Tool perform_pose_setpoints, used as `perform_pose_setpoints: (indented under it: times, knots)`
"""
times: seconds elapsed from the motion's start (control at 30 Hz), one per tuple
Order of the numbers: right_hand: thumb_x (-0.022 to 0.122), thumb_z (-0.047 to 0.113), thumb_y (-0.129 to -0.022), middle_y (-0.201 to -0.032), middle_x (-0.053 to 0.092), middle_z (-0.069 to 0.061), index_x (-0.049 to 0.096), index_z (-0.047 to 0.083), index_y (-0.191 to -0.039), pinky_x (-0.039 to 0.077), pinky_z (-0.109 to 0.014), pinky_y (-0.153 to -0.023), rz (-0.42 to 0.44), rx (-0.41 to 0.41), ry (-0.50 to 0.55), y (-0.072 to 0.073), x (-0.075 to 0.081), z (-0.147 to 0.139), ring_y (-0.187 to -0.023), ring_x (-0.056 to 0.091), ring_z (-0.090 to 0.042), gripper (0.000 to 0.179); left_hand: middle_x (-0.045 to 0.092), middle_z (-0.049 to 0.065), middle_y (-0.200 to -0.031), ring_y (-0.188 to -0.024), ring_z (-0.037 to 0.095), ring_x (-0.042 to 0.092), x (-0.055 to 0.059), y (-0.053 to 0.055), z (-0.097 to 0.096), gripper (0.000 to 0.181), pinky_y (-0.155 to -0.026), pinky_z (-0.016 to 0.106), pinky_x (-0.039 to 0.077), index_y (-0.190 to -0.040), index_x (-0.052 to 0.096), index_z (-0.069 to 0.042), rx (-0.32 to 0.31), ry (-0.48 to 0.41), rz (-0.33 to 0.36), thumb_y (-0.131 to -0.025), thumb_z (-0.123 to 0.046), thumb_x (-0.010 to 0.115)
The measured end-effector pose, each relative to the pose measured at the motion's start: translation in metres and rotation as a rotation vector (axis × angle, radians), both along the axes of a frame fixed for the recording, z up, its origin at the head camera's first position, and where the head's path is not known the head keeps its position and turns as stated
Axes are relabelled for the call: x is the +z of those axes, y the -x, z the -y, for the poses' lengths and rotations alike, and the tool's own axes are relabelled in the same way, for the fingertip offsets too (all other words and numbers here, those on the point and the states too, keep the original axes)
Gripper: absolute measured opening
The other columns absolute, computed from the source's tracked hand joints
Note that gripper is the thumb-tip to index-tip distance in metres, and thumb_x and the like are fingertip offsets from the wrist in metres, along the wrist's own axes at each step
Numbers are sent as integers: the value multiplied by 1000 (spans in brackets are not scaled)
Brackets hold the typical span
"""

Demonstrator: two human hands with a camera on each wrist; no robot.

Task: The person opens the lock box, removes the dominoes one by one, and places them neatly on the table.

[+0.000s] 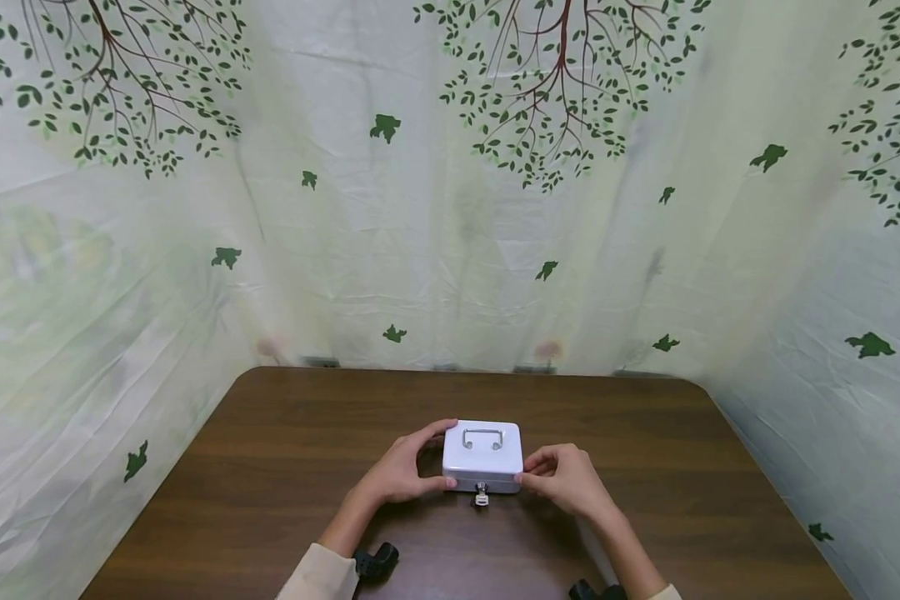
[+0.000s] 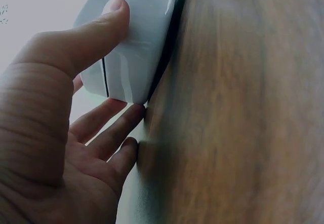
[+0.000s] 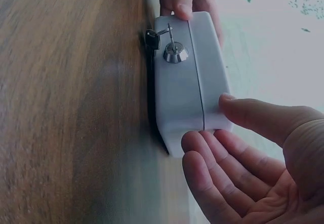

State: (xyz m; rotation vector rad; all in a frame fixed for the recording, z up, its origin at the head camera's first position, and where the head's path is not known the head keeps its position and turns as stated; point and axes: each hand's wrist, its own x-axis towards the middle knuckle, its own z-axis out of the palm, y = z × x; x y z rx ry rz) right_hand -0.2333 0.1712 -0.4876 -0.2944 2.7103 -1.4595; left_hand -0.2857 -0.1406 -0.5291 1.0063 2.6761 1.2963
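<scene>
A small white cash box (image 1: 482, 462) sits on the brown table, lid down, with a metal carrying handle (image 1: 482, 432) lying on its top. In the right wrist view, a key stands in the round lock (image 3: 175, 54) on the front, and a second dark-headed key (image 3: 152, 40) hangs from its ring. My left hand (image 1: 403, 468) holds the box's left end, thumb on the front and fingers reaching along the side. At the right end, my right hand (image 1: 567, 481) grips the front corner between thumb and bent fingers.
The wooden table (image 1: 307, 433) extends around the box. Pale cloth hangings (image 1: 465, 242) printed with leaves enclose it at the back and both sides. Dark wrist straps (image 1: 376, 561) show near the front edge of the head view.
</scene>
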Motion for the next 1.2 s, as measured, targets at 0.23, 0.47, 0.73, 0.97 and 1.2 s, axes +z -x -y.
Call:
perform_pose_setpoints:
  times: [0.23,0.47,0.73,0.97,1.2]
  knots:
    - [88,21,-81,-80,77,-4,77,5,-89,57,-26,-58,-3,13,20,2,-3,-1,-67,73,-18,21,64,-4,-141,-132,13,59,-2,1,-1,90,-114,48,44,-154,43,-27,17,13,-25,-80,-49,87]
    - [88,15,-81,-82,77,-6,76,2,-93,58,-25,-59,20,-1,43,4,-10,0,-68,73,-16,22,63,-5,-142,-132,11,59,-3,0,-1,90,-115,44,44,-155,43,-28,27,15,-21,-79,-47,88]
    - [86,14,-83,-83,77,-7,76,2,-93,58,-27,-57,42,-1,33,5,-16,1,-69,72,-17,19,63,-5,-143,-134,10,57,-4,3,-1,91,-117,46,42,-156,40,-29,37,28,-19,-81,-45,88]
    - [85,11,-83,-82,77,-7,75,2,-92,57,-25,-57,41,18,36,5,-18,1,-68,72,-15,16,62,-5,-144,-136,10,56,-4,3,0,92,-118,47,41,-156,40,-31,40,28,-5,-80,-48,87]
    - [85,11,-83,-84,77,-7,75,2,-95,57,-25,-59,36,38,21,5,-17,-3,-70,72,-14,18,61,-4,-145,-137,12,55,-4,3,-1,94,-118,49,40,-157,39,-32,41,25,12,-79,-50,88]
